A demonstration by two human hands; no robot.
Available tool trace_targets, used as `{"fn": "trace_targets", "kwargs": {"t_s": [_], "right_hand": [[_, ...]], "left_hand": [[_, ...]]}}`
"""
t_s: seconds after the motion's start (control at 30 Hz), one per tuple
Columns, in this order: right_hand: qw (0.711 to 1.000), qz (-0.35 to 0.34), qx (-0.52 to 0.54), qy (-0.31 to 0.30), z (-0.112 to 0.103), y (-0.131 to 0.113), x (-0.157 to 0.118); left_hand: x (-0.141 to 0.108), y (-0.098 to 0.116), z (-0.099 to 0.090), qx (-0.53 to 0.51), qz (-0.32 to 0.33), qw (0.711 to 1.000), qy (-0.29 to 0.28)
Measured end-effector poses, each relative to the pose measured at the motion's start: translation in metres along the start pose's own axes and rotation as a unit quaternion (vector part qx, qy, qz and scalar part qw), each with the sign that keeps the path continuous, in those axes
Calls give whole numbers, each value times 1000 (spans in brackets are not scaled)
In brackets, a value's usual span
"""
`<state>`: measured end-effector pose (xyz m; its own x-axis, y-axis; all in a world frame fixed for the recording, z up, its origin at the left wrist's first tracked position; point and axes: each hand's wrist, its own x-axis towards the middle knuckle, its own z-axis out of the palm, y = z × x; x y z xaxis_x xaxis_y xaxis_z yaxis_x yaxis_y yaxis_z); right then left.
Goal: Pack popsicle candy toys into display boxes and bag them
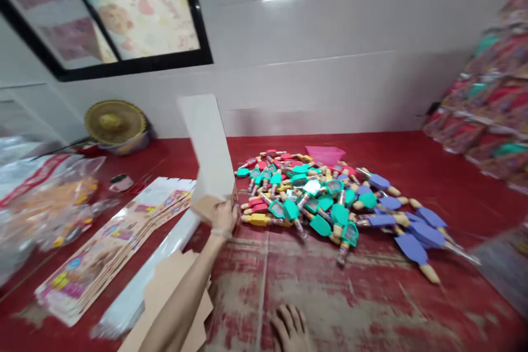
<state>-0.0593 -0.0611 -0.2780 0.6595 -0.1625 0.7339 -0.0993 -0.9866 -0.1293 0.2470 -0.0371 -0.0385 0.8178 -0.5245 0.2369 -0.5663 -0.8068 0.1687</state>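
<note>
My left hand grips the lower end of a folded cardboard piece. Its tall white panel stands up from the table, and a brown flap juts out to the left of my fingers. To the right of that hand lies a heap of small utensils with green, red, yellow and purple paddle-shaped heads and pale wood-coloured ends. Low in the view, my right hand rests on the red table, fingers apart, holding nothing. Beneath my left forearm are brown cardboard blanks.
Printed cards lie stacked on the left, alongside clear plastic sleeves. Farther left are plastic bags with yellow items and a roll of tape. A round basket-like object stands by the wall. Packed goods are piled at right.
</note>
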Motion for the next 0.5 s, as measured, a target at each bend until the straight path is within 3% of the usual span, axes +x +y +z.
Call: {"fn": "trace_targets", "kwargs": {"t_s": [0.1, 0.2, 0.27, 0.37, 0.43, 0.5], "right_hand": [[997, 31, 57, -39, -14, -10, 10], [972, 117, 195, -66, -32, -8, 16], [948, 179, 263, -20, -46, 10, 21], [916, 316, 233, 82, -71, 70, 45], [883, 425, 176, 89, -86, 125, 75], [858, 487, 131, 99, -96, 177, 108]], "left_hand": [[-68, 47, 9, 0, 47, 999, -4], [-137, 85, 45, 8, 69, 994, -81], [-167, 101, 76, 61, 68, 989, -116], [-176, 115, 106, 119, 32, 988, -97], [-165, 123, 110, 125, 9, 988, -89], [-151, 134, 108, 119, 3, 990, -81]]}}
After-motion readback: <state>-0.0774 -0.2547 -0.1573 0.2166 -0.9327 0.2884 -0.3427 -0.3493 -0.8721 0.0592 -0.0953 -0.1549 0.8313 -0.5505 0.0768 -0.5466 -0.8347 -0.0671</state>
